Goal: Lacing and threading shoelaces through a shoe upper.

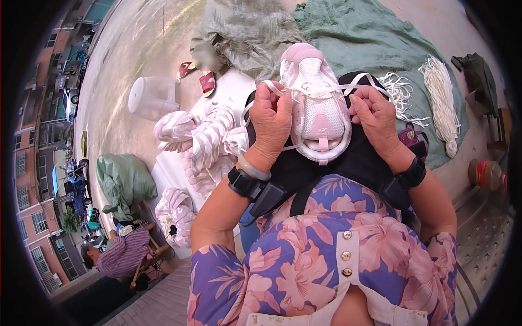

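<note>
A pink-and-white sneaker (321,117) rests on my lap, with its toe pointing away from me and its heel opening toward me. A white shoelace (311,91) crosses the front of its lacing area and runs out to both sides. My left hand (270,120) is closed at the sneaker's left edge, pinching one lace length between thumb and fingers. Along the right edge, my right hand (374,117) pinches the other length, which loops up over the fingers. Some of the lace is hidden behind the fingers.
To the left, several pink-and-white sneakers (209,141) lie in a pile on a white sheet. A white stool (152,96) and red slippers (207,83) are beyond. Loose laces (399,93) and a lace bundle (440,103) lie right on green cloth (356,32). A person (125,251) sits lower left.
</note>
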A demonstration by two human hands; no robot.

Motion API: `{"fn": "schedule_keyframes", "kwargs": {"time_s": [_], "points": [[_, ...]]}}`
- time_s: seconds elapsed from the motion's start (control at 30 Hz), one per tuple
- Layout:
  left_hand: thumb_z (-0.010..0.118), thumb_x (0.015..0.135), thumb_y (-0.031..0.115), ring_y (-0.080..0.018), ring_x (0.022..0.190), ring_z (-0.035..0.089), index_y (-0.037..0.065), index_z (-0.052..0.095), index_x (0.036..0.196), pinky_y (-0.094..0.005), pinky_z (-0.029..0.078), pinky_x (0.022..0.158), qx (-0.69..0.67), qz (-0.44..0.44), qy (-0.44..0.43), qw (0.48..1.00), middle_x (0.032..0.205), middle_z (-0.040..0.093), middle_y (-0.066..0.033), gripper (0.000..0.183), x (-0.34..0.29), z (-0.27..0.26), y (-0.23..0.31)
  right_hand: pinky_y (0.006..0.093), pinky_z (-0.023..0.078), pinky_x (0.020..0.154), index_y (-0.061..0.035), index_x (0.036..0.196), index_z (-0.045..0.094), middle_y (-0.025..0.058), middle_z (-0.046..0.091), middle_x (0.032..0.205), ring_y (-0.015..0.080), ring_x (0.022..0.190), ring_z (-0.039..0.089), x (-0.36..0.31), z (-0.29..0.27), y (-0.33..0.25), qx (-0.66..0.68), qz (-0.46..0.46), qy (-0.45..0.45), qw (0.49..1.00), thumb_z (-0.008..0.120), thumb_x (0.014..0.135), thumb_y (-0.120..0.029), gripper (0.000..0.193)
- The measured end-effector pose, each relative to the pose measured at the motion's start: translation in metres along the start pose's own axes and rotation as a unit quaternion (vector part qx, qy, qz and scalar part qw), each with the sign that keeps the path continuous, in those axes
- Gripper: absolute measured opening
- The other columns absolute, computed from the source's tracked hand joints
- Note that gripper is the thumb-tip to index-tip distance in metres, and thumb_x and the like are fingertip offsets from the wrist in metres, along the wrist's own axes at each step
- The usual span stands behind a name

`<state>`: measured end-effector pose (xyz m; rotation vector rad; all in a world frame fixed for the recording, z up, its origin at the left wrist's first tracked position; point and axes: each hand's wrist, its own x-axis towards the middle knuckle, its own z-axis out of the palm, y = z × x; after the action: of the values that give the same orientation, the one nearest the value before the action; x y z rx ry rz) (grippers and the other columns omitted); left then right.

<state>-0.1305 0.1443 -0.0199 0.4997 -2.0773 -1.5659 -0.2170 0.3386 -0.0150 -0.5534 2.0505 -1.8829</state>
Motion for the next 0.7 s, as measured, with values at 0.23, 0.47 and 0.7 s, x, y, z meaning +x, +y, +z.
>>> {"fn": "schedule_keyframes", "kwargs": {"time_s": [0.23, 0.47, 0.7], "points": [[0.061, 0.084, 0.005, -0.0019, 0.055, 0.047, 0.002, 0.049, 0.095, -0.0173, 0.037, 0.048, 0.039, 0.001, -0.038, 0.999, 0.066, 0.054, 0.0016, 0.017, 0.0, 0.001, 0.008, 0.0195, 0.039, 0.052, 0.0008, 0.088, 0.058, 0.0, 0.056, 0.067, 0.0034, 0.059, 0.048, 0.001, 0.001, 0.004, -0.032, -0.085, -0.008, 0.996, 0.057, 0.088, -0.008, 0.008], [0.075, 0.072, 0.014, -0.0095, 0.059, 0.053, 0.0, 0.051, 0.097, -0.0221, 0.041, 0.05, 0.208, 0.074, -0.05, 0.974, 0.073, 0.058, -0.0068, 0.037, -0.017, -0.014, 0.025, 0.0314, 0.039, 0.059, -0.0063, 0.081, 0.063, 0.0039, 0.055, 0.073, 0.0188, 0.066, 0.054, 0.011, 0.014, -0.027, -0.232, -0.293, -0.015, 0.927, 0.064, 0.072, -0.006, 0.008], [0.066, 0.07, 0.01, -0.0339, 0.083, 0.06, -0.003, 0.051, 0.112, -0.0369, 0.05, 0.071, 0.305, 0.222, -0.118, 0.918, 0.096, 0.058, -0.019, 0.046, -0.024, -0.01, 0.027, 0.0372, 0.033, 0.069, -0.0126, 0.07, 0.062, 0.002, 0.05, 0.074, 0.0214, 0.074, 0.05, 0.015, 0.046, -0.028, -0.377, -0.349, -0.062, 0.856, 0.065, 0.064, -0.015, 0.008]]}}
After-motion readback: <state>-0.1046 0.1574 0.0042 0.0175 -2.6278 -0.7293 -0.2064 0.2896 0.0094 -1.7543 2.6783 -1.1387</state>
